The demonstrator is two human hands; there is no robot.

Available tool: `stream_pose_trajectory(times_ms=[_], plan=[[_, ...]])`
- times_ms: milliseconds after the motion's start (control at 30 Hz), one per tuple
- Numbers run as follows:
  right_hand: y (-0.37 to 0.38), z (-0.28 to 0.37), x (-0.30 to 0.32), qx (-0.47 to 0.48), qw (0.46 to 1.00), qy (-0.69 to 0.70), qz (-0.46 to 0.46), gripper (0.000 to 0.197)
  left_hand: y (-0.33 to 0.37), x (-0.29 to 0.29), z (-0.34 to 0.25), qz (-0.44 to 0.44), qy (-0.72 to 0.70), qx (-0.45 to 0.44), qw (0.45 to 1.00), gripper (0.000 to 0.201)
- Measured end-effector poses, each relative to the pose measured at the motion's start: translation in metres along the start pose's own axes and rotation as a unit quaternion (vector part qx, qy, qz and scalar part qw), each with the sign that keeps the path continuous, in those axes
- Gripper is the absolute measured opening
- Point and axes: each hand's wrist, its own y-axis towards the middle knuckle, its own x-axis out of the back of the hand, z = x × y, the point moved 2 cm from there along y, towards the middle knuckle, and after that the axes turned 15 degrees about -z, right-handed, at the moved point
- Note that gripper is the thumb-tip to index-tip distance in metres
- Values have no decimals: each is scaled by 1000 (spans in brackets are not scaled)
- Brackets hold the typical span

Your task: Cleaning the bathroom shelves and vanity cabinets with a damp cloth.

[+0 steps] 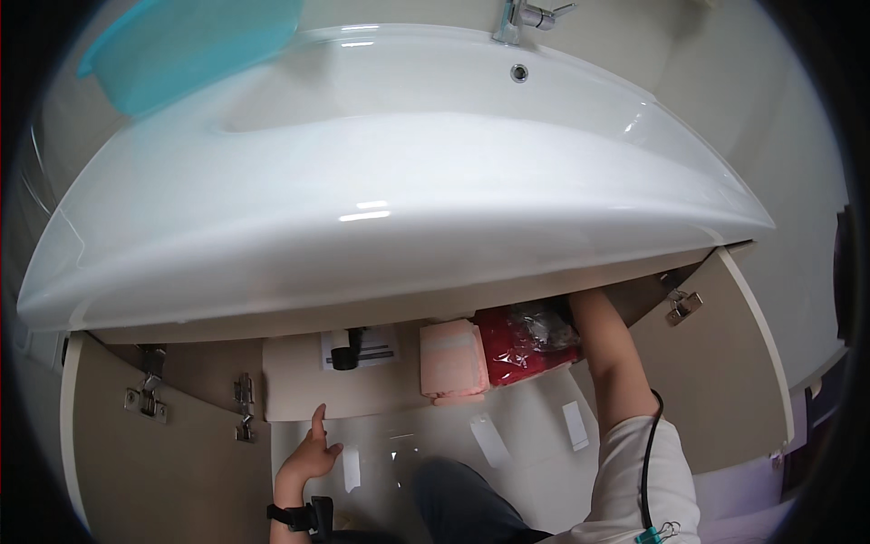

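My right forearm (612, 354) reaches into the cabinet under the washbasin, where the basin's edge hides the hand. Beside that arm lies a red package (517, 358) in shiny clear plastic. A folded pink towel (450, 361) sits against its left side. My left hand (314, 453) hovers in front of the cabinet floor (294, 381), empty, with the index finger stretched out and the thumb apart. Farther in, a black cylindrical object (344, 354) stands over a printed sheet (376, 349); its upper part is hidden.
The white washbasin (399, 172) with a chrome faucet (521, 20) overhangs the cabinet. A turquoise tub (195, 50) rests on its left rim. Hinged doors stand swung out, a left door (163, 462) and a right door (725, 363). White strips (489, 442) lie on the floor near my knee.
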Motion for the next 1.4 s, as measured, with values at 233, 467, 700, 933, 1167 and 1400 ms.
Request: stream_pose_trajectory(times_ms=[233,467,700,933,1167,1400], plan=[[7,-5,88,-45,995,25,-86,26,1,-4,-3,-20,25,-20,999,82],[-107,-17,22,106,992,-59,-43,32,-7,-9,-25,-3,33,-51,998,82],[-119,-19,58,16,913,-50,404,34,-1,-18,-23,-21,29,-95,995,85],[-87,-44,272,-110,994,-16,5,54,-1,-21,-18,-31,53,-124,990,85],[-127,-81,251,-38,984,-158,-74,42,-5,-33,-27,-5,81,-130,988,86],[-216,-61,208,127,982,-122,69,40,-3,-30,-20,-22,78,-161,984,85]])
